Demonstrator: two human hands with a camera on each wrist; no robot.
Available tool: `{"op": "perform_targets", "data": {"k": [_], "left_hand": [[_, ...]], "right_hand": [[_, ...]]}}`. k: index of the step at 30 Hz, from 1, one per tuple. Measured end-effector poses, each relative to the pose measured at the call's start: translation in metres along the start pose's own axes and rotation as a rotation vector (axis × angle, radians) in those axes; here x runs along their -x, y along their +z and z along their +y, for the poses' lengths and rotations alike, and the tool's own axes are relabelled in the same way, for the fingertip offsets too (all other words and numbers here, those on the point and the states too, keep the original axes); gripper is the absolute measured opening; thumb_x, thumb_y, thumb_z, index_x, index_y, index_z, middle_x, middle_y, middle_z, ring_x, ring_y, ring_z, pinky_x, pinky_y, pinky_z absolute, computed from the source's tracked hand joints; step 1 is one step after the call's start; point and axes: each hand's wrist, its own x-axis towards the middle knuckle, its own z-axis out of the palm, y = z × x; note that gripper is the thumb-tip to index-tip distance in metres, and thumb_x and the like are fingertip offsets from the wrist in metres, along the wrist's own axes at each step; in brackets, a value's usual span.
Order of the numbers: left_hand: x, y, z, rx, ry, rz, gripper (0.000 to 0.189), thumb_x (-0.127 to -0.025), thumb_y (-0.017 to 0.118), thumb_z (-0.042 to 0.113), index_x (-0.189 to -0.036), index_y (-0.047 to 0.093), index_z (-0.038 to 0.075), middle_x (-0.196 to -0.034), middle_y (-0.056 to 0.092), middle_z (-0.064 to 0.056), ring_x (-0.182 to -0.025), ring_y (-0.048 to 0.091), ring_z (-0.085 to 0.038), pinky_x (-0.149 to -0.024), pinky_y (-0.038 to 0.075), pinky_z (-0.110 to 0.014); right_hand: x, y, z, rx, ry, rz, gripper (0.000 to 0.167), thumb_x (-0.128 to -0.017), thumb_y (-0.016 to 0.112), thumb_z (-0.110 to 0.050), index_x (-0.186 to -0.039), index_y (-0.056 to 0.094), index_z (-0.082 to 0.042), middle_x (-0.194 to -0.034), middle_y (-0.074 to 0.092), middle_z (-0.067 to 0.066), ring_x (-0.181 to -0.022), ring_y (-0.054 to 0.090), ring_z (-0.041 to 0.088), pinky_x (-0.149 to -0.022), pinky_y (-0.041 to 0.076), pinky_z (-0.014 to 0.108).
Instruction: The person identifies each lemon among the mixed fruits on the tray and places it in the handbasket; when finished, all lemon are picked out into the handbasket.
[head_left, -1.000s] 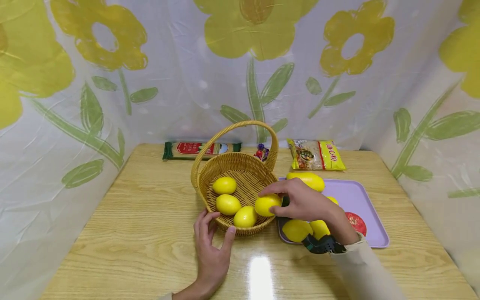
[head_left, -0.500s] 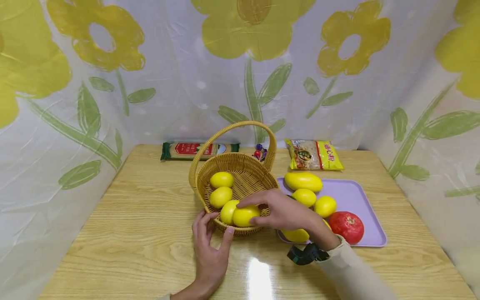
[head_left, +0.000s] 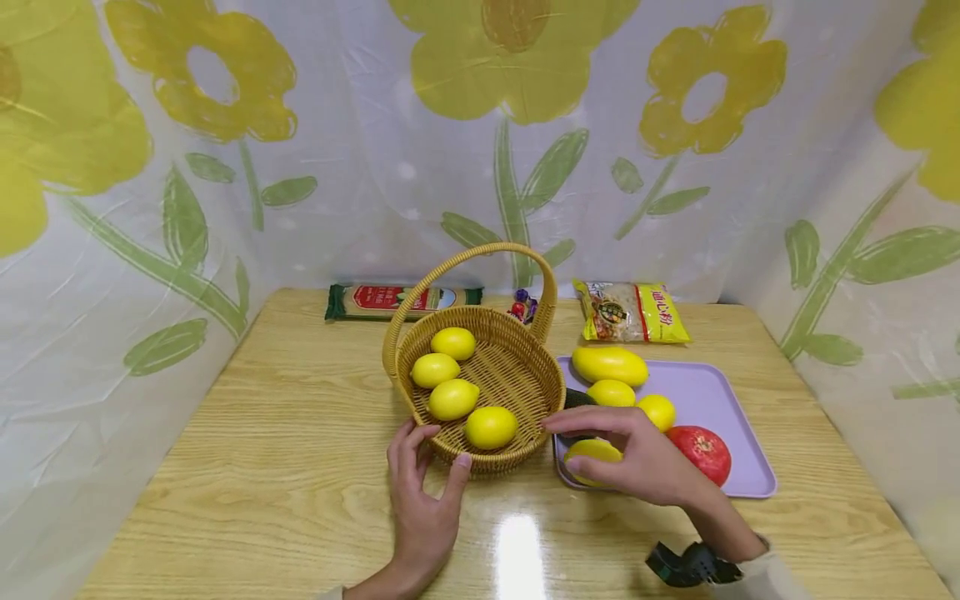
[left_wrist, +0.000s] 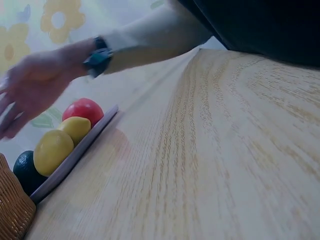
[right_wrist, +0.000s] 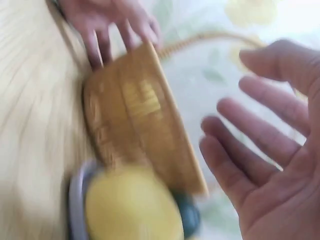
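Observation:
Several yellow lemons (head_left: 491,427) lie in the wicker basket (head_left: 525,367), whose handle stands up. My left hand (head_left: 423,500) rests against the basket's near left side, fingers spread on its outer wall and thumb at the rim. Off the basket's right rim, my right hand (head_left: 637,454) hovers over the near left part of the purple tray (head_left: 712,387), fingers apart and holding nothing. Below it is a yellow fruit (head_left: 592,461), partly covered by the thumb. The right wrist view shows the bare palm and fingers (right_wrist: 255,120) beside the basket.
The tray also bears a mango (head_left: 610,365), lemons (head_left: 657,412), a red pomegranate (head_left: 701,454) and a dark green fruit (head_left: 576,398), partly hidden. Along the back lie a green-ended noodle packet (head_left: 375,302), wrapped candies (head_left: 522,307) and a yellow food bag (head_left: 630,312).
My right hand has put a lemon down in the basket, let it go and drawn back right over the tray. Other lemons have shifted toward the back left. My left hand stays put.

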Motion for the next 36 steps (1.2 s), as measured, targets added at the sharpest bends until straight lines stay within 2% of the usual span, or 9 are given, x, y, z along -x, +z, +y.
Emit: {"op": "perform_targets", "data": {"k": [3, 5, 9, 12, 18, 21, 26, 31, 36], "left_hand": [[0.0, 0.0, 0.001, -0.005, -0.011, -0.001, 0.054, -0.101, 0.08, 0.013, -0.145, 0.052, 0.0, -0.169, 0.03, -0.022, -0.156, 0.04, -0.042, -0.131, 0.039, -0.047], [0.001, -0.001, 0.001, -0.008, -0.013, 0.002, 0.053, -0.1, 0.08, 0.013, -0.144, 0.053, 0.0, -0.169, 0.03, -0.023, -0.156, 0.04, -0.043, -0.131, 0.039, -0.041], [0.001, -0.001, 0.002, -0.005, -0.01, 0.008, 0.053, -0.1, 0.08, 0.013, -0.144, 0.053, 0.0, -0.169, 0.03, -0.024, -0.156, 0.04, -0.045, -0.131, 0.04, -0.031], [-0.001, -0.001, 0.002, -0.004, -0.004, 0.006, 0.053, -0.1, 0.08, 0.013, -0.145, 0.053, -0.001, -0.169, 0.03, -0.023, -0.156, 0.04, -0.044, -0.131, 0.039, -0.034], [-0.002, -0.001, 0.001, 0.004, 0.003, 0.004, 0.053, -0.101, 0.079, 0.013, -0.145, 0.052, -0.001, -0.168, 0.03, -0.024, -0.156, 0.04, -0.045, -0.131, 0.039, -0.034], [-0.002, -0.001, 0.0, 0.009, 0.003, 0.004, 0.053, -0.1, 0.08, 0.012, -0.144, 0.053, -0.001, -0.168, 0.03, -0.024, -0.155, 0.041, -0.045, -0.131, 0.039, -0.029], [-0.001, 0.0, -0.001, 0.018, 0.002, 0.004, 0.054, -0.1, 0.08, 0.011, -0.144, 0.053, -0.002, -0.168, 0.03, -0.025, -0.155, 0.042, -0.045, -0.131, 0.038, -0.026], [0.0, 0.0, -0.001, 0.021, 0.004, 0.005, 0.054, -0.099, 0.08, 0.011, -0.144, 0.053, -0.002, -0.168, 0.03, -0.025, -0.154, 0.042, -0.046, -0.131, 0.038, -0.027], [-0.001, 0.001, -0.001, 0.018, 0.015, 0.006, 0.054, -0.1, 0.08, 0.01, -0.144, 0.053, -0.003, -0.167, 0.031, -0.027, -0.154, 0.042, -0.045, -0.131, 0.038, -0.027]], "right_hand": [[0.038, -0.018, 0.008, -0.087, 0.009, 0.066, 0.042, -0.099, 0.071, 0.01, -0.139, 0.072, -0.004, -0.141, 0.073, 0.018, -0.13, 0.07, 0.016, -0.113, 0.061, 0.033], [0.062, -0.028, 0.013, -0.087, 0.029, 0.118, 0.041, -0.098, 0.07, 0.015, -0.137, 0.071, 0.002, -0.138, 0.073, 0.019, -0.128, 0.071, 0.016, -0.109, 0.063, 0.031], [0.097, -0.043, 0.018, 0.054, 0.126, 0.224, 0.04, -0.097, 0.074, 0.012, -0.135, 0.073, 0.001, -0.134, 0.075, 0.018, -0.121, 0.073, 0.011, -0.098, 0.066, 0.025], [0.111, -0.048, 0.02, 0.19, 0.184, 0.3, 0.041, -0.095, 0.079, 0.008, -0.134, 0.075, -0.004, -0.132, 0.078, 0.014, -0.121, 0.071, 0.005, -0.094, 0.065, 0.018], [0.113, -0.046, 0.027, 0.303, 0.148, 0.349, 0.044, -0.09, 0.084, 0.008, -0.132, 0.076, -0.004, -0.131, 0.079, 0.008, -0.124, 0.068, -0.002, -0.097, 0.062, 0.013], [0.108, -0.041, 0.032, 0.341, 0.137, 0.346, 0.048, -0.089, 0.087, 0.005, -0.134, 0.077, -0.01, -0.133, 0.078, 0.006, -0.122, 0.067, -0.004, -0.096, 0.062, 0.012], [0.101, -0.03, 0.044, 0.402, 0.174, 0.342, 0.056, -0.086, 0.094, -0.005, -0.136, 0.076, -0.021, -0.138, 0.076, 0.005, -0.128, 0.06, -0.012, -0.102, 0.055, 0.006], [0.095, -0.021, 0.052, 0.436, 0.201, 0.384, 0.058, -0.082, 0.098, -0.013, -0.135, 0.075, -0.019, -0.133, 0.077, 0.005, -0.114, 0.068, -0.005, -0.092, 0.063, 0.012], [0.09, -0.015, 0.053, 0.425, 0.222, 0.432, 0.055, -0.082, 0.097, -0.011, -0.132, 0.075, -0.017, -0.128, 0.077, 0.006, -0.105, 0.074, 0.003, -0.088, 0.062, 0.01]]}}
